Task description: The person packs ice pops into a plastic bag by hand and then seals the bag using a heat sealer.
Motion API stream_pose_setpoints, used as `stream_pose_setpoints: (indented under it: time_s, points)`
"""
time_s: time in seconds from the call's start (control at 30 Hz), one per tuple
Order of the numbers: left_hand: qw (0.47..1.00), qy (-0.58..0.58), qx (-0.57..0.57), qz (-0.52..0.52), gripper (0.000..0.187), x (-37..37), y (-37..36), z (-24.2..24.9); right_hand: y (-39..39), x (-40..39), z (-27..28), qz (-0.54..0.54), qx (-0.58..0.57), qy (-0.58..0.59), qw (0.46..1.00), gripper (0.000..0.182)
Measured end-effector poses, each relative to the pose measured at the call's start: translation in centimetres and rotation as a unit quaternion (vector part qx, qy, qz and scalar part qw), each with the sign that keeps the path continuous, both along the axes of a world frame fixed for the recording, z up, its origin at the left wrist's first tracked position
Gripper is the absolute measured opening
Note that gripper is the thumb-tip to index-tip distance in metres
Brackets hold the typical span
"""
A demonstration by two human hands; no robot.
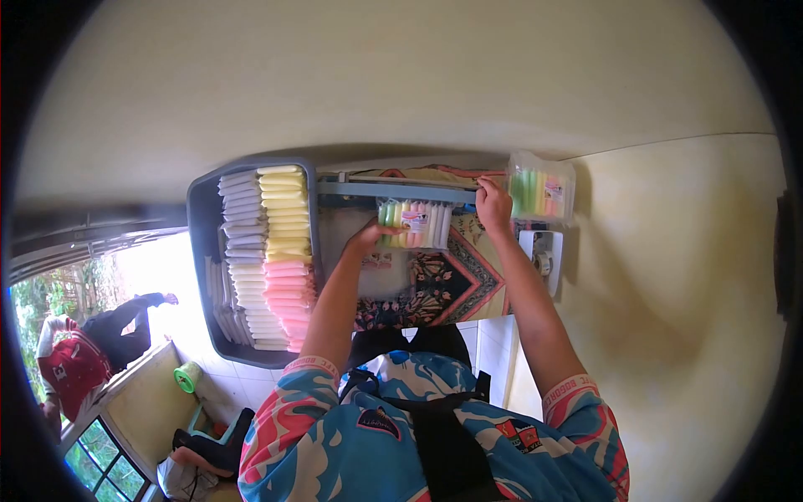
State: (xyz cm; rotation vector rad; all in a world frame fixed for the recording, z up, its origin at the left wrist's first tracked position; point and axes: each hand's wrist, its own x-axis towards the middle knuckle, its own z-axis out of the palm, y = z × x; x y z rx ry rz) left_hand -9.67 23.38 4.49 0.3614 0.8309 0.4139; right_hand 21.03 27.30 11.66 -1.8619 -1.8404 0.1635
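Observation:
My left hand (368, 238) is closed on the left end of a clear pack of coloured tubes (416, 224), in green, yellow, pink and white, with a printed label. The pack's upper edge lies along a long blue-grey bar (397, 191) that looks like the arm of a bag sealer. At the right end of this bar, my right hand (493, 205) has its fingers closed round it. Beneath both is a table with a patterned cloth (435, 289). Part of the sealer is hidden under the bar and pack.
A large grey tub (197, 251) of stacked white, yellow and pink tubes stands left. A filled clear bag (542, 188) stands right, above a white holder with tape (544, 259). One person in red (77, 368) is outside; another person's leg (219, 452) shows lower left.

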Motion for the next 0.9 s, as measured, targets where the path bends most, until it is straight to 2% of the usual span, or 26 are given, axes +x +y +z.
stream_pose_setpoints:
  time_s: [0.17,0.53,0.9]
  points:
    - [1.000,0.009,0.004,0.006,0.050,0.0,0.1,1.8,0.1,0.1,-0.1,0.003,0.003,0.005,1.000,0.021]
    - [1.000,-0.009,0.004,-0.012,0.045,-0.2,0.1,0.7,0.1,-0.1,0.6,0.002,0.000,-0.010,1.000,0.020]
    - [1.000,0.004,-0.005,0.002,0.054,-0.2,0.1,0.5,0.0,-0.4,1.4,-0.019,-0.040,-0.028,0.999,0.021]
